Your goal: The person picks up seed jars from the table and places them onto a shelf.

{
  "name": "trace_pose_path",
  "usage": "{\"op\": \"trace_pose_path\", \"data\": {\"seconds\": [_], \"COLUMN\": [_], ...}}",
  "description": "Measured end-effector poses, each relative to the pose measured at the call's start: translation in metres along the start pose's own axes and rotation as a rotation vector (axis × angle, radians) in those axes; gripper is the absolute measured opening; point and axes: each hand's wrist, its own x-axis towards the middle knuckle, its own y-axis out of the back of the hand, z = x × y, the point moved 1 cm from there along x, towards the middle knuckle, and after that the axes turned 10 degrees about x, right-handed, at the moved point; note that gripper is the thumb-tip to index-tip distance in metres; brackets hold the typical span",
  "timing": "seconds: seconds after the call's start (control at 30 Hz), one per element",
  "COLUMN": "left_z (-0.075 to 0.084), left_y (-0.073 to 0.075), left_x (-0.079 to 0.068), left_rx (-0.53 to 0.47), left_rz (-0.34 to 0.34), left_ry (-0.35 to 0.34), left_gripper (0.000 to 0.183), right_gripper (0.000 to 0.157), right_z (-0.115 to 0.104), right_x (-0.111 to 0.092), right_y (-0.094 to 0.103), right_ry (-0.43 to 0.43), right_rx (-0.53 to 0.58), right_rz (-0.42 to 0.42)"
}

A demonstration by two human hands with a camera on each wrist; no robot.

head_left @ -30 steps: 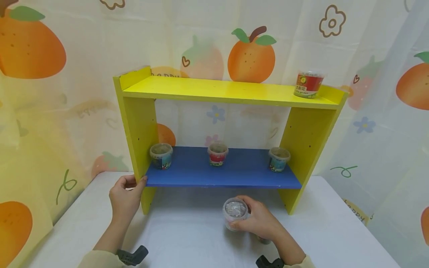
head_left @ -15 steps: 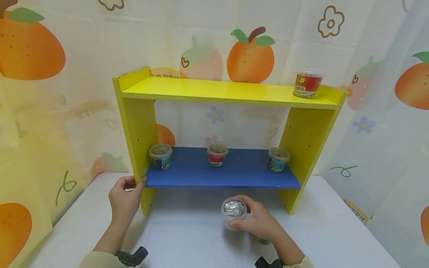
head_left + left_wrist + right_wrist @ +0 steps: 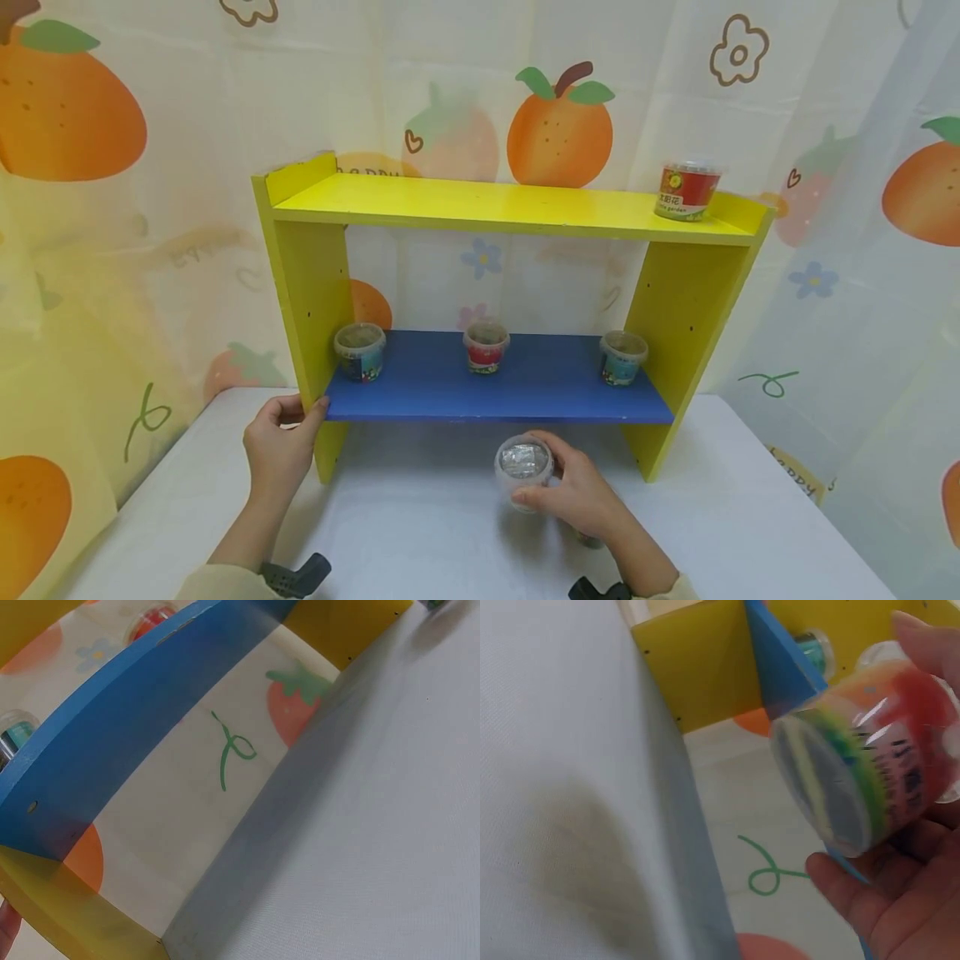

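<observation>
My right hand (image 3: 577, 487) holds a clear plastic cup (image 3: 523, 462) just in front of the shelf, fingers and thumb round its side. A silvery packet shows inside its top. In the right wrist view the cup (image 3: 885, 757) is tilted, its red, yellow and green printed label and its base showing above the white table. My left hand (image 3: 279, 446) grips the front edge of the yellow side panel (image 3: 309, 317), thumb at the blue board's left corner. Only a sliver of that hand shows in the left wrist view. Behind my right wrist, another cup (image 3: 589, 540) is mostly hidden.
On the blue board (image 3: 420, 383) stand a blue cup (image 3: 362, 358) at left, a red one (image 3: 485, 357) mid-board and a blue one (image 3: 621, 367) at right. A red-labelled cup (image 3: 686, 196) sits on the yellow top shelf (image 3: 465, 192). A fruit-print curtain (image 3: 450, 83) hangs behind.
My right hand has risen slightly with the cup, a little nearer the shelf. My left hand keeps its place on the side panel.
</observation>
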Motion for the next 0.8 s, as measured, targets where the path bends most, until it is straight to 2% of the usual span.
{"op": "trace_pose_path", "data": {"seconds": [0.2,0.43,0.63,0.8], "left_z": [-0.001,-0.002,-0.001,-0.001], "left_y": [0.000,-0.005,-0.006,-0.006], "left_x": [0.000,-0.001,-0.002,-0.001], "left_rx": [-0.011,-0.067,-0.098,-0.102], "left_rz": [0.013,0.050,0.077,0.086], "left_ry": [-0.009,-0.007,0.001,-0.013], "left_gripper": [0.034,0.028,0.026,0.024], "right_gripper": [0.065,0.070,0.068,0.067], "right_z": [-0.003,-0.007,-0.013,-0.022], "right_x": [-0.001,-0.001,-0.001,-0.001], "right_y": [0.000,0.002,0.005,0.013], "right_ry": [0.029,0.032,0.019,0.048], "right_rx": [0.125,0.147,0.186,0.185], "right_rz": [-0.009,0.016,0.050,0.066]}}
